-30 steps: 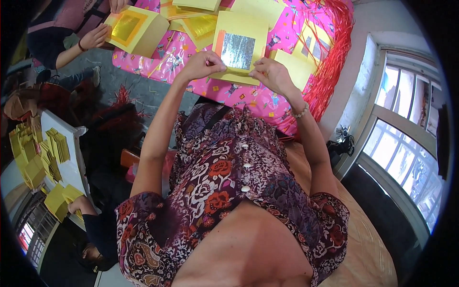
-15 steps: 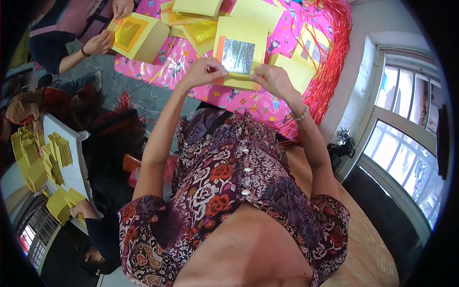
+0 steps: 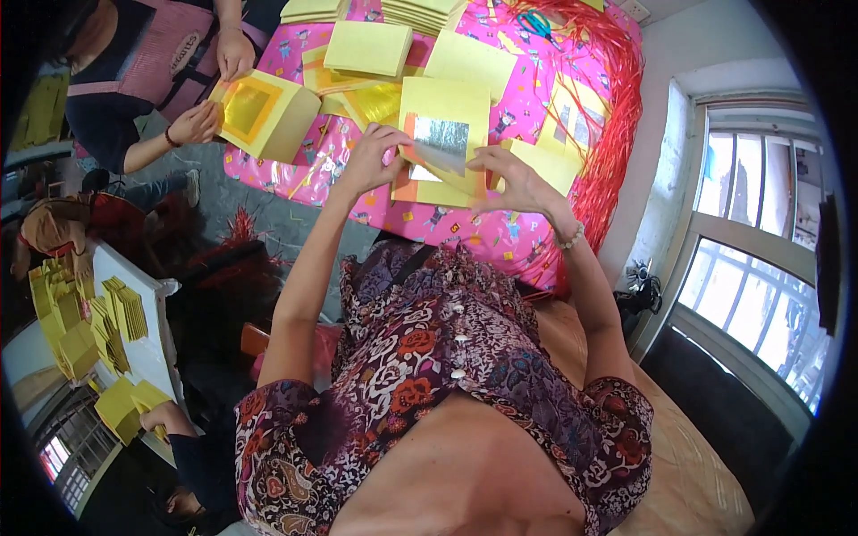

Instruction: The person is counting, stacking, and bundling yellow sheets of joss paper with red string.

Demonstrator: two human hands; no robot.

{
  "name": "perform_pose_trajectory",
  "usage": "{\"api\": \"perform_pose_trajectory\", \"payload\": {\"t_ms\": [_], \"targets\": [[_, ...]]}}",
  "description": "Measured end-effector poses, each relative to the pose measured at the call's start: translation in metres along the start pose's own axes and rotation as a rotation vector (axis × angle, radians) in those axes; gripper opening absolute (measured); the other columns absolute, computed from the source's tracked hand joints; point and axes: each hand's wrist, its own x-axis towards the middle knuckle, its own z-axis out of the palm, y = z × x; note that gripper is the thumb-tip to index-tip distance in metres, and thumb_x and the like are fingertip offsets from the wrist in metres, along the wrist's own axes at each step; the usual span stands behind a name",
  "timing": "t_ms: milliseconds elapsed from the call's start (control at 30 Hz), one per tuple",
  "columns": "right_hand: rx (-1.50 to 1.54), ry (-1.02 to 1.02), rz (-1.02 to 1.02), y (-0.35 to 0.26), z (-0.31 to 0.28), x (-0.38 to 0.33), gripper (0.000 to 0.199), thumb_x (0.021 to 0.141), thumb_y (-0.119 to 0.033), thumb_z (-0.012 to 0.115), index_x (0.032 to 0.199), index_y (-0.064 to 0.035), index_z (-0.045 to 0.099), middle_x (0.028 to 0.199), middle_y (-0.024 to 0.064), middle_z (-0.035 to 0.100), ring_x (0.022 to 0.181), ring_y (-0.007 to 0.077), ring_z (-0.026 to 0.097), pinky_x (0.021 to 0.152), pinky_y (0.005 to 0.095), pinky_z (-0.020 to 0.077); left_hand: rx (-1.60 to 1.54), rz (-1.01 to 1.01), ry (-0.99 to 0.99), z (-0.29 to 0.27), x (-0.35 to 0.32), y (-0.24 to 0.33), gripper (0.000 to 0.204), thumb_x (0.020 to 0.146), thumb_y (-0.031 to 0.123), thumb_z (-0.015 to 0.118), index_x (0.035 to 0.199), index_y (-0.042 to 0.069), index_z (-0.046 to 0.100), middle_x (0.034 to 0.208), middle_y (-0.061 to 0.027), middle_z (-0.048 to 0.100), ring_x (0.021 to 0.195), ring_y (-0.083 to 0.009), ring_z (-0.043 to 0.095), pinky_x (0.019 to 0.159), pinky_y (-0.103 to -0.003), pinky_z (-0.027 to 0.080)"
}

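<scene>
In front of me on the pink table lies yellow paper (image 3: 458, 94) with a square of silver foil (image 3: 440, 131) and orange bands beside it. The near edge of its top sheet is raised and curled, and more foil shows beneath. My left hand (image 3: 371, 163) pinches the left end of that raised edge between thumb and fingers. At the other end, my right hand (image 3: 520, 181) holds the edge with its thumb and forefinger.
Yellow paper stacks (image 3: 368, 48) lie behind. Red plastic strands (image 3: 617, 134) run along the table's right side, with teal-handled scissors (image 3: 534, 25) at the back. A co-worker's hands (image 3: 192, 123) hold a yellow stack with gold foil (image 3: 250, 109) at left.
The top sheet's near edge has lifted and curled away from me, baring foil below it. Both my hands rose with it. The whole view has shifted slightly.
</scene>
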Motion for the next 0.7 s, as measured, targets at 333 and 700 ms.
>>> {"api": "perform_pose_trajectory", "payload": {"t_ms": [333, 700], "targets": [[-0.105, 0.357, 0.09, 0.034, 0.02, 0.018, 0.025, 0.084, -0.024, 0.07, 0.094, -0.0016, 0.064, 0.085, 0.0152, 0.062, 0.082, 0.0283, 0.061, 0.072, 0.0384, 0.0501, -0.091, -0.165, 0.036, -0.006, 0.022, 0.009, 0.023, 0.084, 0.025, 0.067, 0.096, 0.006, 0.072, 0.078, -0.0114, 0.068, 0.078, -0.029, 0.059, 0.076, -0.039, 0.048], [0.093, 0.552, 0.368, 0.038, 0.034, 0.042, 0.037, 0.086, -0.031, 0.069, 0.072, 0.0007, 0.055, 0.058, 0.0142, 0.054, 0.051, 0.0271, 0.053, 0.051, 0.0387, 0.0424, -0.142, -0.462, 0.235, 0.006, 0.034, 0.017, 0.032, 0.084, 0.029, 0.07, 0.079, 0.0, 0.058, 0.058, -0.0081, 0.057, 0.049, -0.0163, 0.052, 0.048, -0.031, 0.041]]}}
